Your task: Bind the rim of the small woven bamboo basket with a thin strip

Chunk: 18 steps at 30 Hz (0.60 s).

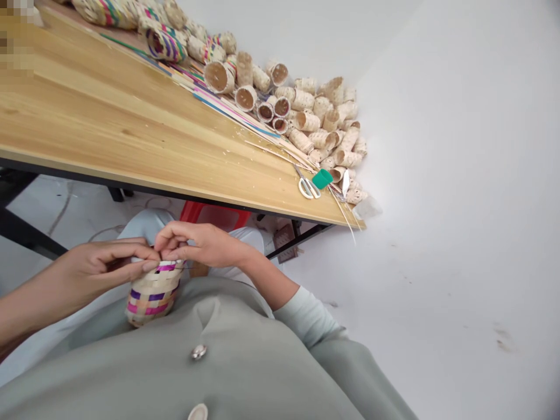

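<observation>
A small woven basket point(153, 297), pale with pink, purple and orange strips, rests against my lap and the grey-green garment. My left hand point(118, 262) pinches its upper rim from the left, thumb and fingers pressed together. At the same rim, my right hand point(199, 242) is closed from the far right side, its fingertips close beside the left thumb. A thin dark strand seems to run out to the right below the right hand. What exactly lies between the right fingertips is hidden.
On the wooden table point(131, 128) lie white-handled scissors point(308, 188), a green cylinder point(322, 178) and long coloured strips point(236, 114). Many woven tubes point(301, 99) are heaped along the wall side. A red plastic stool or bin point(214, 216) stands beneath the table.
</observation>
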{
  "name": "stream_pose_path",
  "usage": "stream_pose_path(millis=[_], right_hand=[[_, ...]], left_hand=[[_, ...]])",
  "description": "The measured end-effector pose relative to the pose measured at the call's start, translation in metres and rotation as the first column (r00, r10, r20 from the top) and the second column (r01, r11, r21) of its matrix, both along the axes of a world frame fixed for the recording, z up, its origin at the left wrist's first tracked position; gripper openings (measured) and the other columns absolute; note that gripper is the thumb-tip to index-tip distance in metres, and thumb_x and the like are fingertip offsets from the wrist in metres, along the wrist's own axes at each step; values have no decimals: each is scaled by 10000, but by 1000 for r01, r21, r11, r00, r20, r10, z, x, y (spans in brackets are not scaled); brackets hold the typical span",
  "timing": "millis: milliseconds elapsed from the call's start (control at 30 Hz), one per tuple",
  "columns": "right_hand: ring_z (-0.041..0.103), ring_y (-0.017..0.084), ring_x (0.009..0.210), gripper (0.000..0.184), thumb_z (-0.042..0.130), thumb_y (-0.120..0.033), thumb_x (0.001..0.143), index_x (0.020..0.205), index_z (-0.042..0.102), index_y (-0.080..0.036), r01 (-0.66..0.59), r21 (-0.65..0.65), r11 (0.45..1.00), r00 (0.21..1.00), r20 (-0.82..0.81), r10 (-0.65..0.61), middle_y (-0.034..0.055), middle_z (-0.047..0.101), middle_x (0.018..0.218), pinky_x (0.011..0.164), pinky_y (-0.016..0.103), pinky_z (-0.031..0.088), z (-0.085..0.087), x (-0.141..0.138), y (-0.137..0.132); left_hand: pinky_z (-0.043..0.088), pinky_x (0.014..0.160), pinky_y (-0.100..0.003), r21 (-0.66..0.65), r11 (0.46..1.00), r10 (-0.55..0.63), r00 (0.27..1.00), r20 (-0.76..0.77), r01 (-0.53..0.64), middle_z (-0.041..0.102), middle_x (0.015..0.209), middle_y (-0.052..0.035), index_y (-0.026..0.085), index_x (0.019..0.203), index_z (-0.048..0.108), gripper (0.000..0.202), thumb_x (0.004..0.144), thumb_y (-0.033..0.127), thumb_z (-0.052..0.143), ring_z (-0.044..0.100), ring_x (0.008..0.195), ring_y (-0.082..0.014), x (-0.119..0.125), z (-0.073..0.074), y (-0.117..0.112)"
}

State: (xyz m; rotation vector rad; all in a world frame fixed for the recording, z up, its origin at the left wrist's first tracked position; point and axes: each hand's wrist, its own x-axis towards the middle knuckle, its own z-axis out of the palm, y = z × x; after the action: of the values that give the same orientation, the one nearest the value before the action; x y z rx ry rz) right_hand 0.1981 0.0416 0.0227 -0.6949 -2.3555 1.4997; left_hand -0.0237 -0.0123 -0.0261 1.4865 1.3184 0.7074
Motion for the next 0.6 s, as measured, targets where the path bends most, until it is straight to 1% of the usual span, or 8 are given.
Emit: stream_pose_path(millis=[67,167,267,333,400,500,567,600], right_hand=[[672,130,999,98,595,-160,1006,1079,653,-191,41,180,983,996,71,-55,9,756,1055,955,267,530,5,-2,-5],[626,155,1127,172,562,-234,1050,1122,715,-205,3,507,862,977,182,-111,25,747,1180,1084,318,464,8,-4,-14],[600,209,1170,231,539,-300,1063,1129,747,-227,-76,648,758,939,302,-164,44,724,1223,1007,357,496,5,-9,-24],[582,229,1209,280,470,-240,1081,1110,748,-228,-66,691,720,937,291,-193,43,712,1247,1007,382,493,6,-14,-31],[556,193,1285,316,414,-185,1087,1053,728,-205,-63,674,736,977,193,-93,37,709,1254,1133,362,428,12,-18,-38],[620,99,1205,236,426,-209,1090,1023,653,-206,-58,452,890,997,65,32,17,730,1146,1115,223,432,22,-11,-50],[683,97,1036,119,494,-239,1065,1054,611,-225,48,291,956,990,116,-85,0,731,1058,951,198,509,17,7,-60],[695,109,967,79,524,-246,1046,1058,601,-231,131,264,956,968,175,-181,0,728,1030,883,207,523,10,21,-66]], left_hand=[[582,718,-276,-12,999,46,999,-29,-47,790,872,-54,258,708,799,556,545,784,726,696,805,-248,0,2,0],[574,727,-274,-50,996,74,994,-81,-78,796,885,-45,249,775,804,591,569,792,697,697,836,-249,-1,4,1],[569,742,-286,-89,988,112,987,-114,-122,797,879,-41,239,807,791,588,556,759,681,702,859,-262,0,6,2],[556,713,-304,-54,983,167,974,-155,-177,793,837,-37,246,754,759,577,537,765,628,702,825,-274,3,8,3],[535,694,-326,19,977,214,955,-204,-214,783,797,-37,257,708,721,556,544,767,572,701,788,-287,6,10,4],[498,716,-351,202,955,269,918,-292,-216,795,898,-61,252,774,724,525,661,721,515,716,829,-300,4,11,1],[484,739,-369,406,891,354,870,-345,-202,791,1004,-107,224,869,734,523,805,659,452,724,910,-316,-1,11,-3],[481,739,-376,517,836,409,836,-367,-182,787,1020,-131,205,902,733,522,877,617,414,724,938,-326,-4,11,-6]])
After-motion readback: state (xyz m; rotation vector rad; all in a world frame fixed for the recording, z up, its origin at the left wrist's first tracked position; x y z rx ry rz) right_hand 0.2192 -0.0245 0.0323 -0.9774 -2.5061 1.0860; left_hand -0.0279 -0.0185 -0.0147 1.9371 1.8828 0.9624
